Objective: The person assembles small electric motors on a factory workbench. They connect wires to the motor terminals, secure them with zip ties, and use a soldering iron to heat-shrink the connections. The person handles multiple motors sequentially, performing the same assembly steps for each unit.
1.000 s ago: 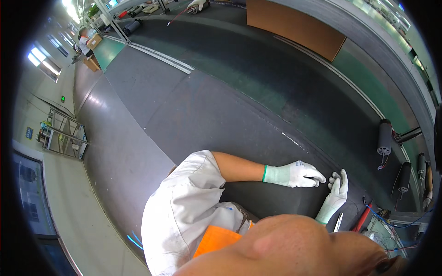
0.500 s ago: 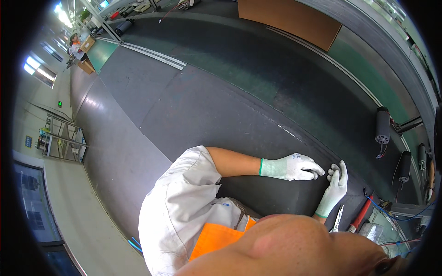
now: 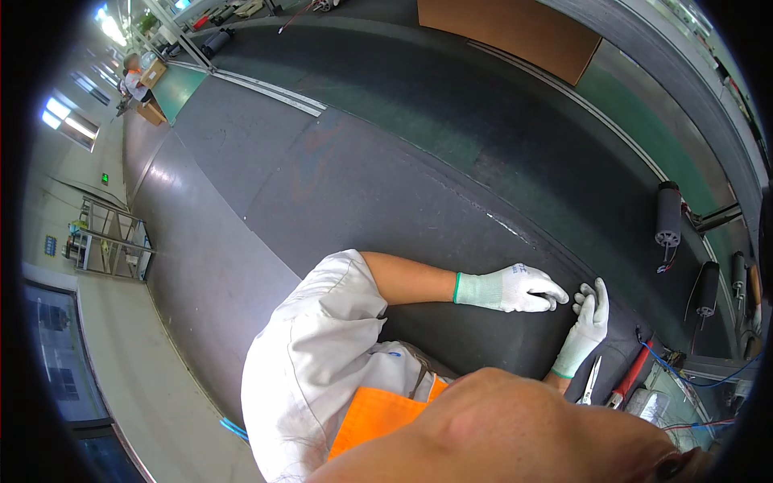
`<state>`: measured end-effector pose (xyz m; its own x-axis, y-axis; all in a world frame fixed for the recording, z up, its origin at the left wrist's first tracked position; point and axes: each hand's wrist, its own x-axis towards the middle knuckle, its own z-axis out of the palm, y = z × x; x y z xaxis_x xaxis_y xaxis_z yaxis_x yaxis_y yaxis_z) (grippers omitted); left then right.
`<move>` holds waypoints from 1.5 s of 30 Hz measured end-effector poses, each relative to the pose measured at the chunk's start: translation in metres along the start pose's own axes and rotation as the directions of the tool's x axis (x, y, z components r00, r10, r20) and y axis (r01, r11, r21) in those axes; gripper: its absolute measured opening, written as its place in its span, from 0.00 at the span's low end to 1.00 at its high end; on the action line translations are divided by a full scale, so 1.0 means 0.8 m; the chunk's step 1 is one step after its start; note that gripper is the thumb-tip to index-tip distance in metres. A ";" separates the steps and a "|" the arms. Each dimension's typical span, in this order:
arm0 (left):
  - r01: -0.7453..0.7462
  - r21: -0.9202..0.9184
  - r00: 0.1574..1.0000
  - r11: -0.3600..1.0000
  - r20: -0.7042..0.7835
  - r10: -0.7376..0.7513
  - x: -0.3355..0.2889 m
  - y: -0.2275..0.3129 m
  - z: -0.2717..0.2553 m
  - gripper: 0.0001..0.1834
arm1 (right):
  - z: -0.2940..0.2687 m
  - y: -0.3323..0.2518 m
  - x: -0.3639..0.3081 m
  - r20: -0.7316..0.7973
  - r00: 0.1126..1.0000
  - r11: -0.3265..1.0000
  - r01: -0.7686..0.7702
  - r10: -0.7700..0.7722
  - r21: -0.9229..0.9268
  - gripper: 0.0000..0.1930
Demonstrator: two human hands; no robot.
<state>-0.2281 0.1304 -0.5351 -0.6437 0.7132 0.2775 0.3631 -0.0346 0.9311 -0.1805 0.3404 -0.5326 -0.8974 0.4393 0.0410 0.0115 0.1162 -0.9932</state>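
Note:
My left hand (image 3: 529, 290) wears a white glove with a green cuff edge and rests over the dark work surface (image 3: 403, 209). Its fingers are loosely bent, pointing right, and nothing shows in them. Just to its right, my right hand (image 3: 592, 312), gloved the same way, has its fingers raised and stretched out, holding nothing. A small gap separates the two hands. Closest to the right hand lie a pair of scissors (image 3: 592, 381) and a red-handled tool (image 3: 631, 375), partly hidden at the lower end.
Beyond the hands runs a dark conveyor belt (image 3: 515, 137). Black cylindrical motors (image 3: 667, 213) with wires sit on its right part. A brown cardboard sheet (image 3: 507, 36) stands at the far side. Blue wires (image 3: 708, 383) hang at the right. Far left, another person (image 3: 135, 80) holds a carton (image 3: 153, 73).
Both of my hands keep nearly the same place and pose. The distant person's head has turned a little. The motors have not visibly moved.

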 end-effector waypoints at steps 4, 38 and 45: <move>0.035 0.013 0.999 0.999 0.022 -0.035 0.003 0.004 -0.007 0.20 | 0.001 -0.004 0.001 0.005 1.000 1.000 -0.006 0.006 -0.004 0.20; 0.047 -0.025 0.998 0.999 0.034 -0.046 0.001 0.000 -0.003 0.21 | -0.004 0.002 0.002 -0.004 1.000 0.999 0.008 -0.008 -0.039 0.20; 0.053 -0.036 0.998 0.998 0.026 -0.052 0.001 -0.001 -0.002 0.20 | -0.005 0.001 0.001 0.006 1.000 0.998 0.016 -0.015 -0.057 0.20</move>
<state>-0.2298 0.1297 -0.5354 -0.6442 0.7317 0.2227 0.3045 -0.0217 0.9523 -0.1796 0.3441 -0.5329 -0.9002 0.4319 0.0555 0.0225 0.1733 -0.9846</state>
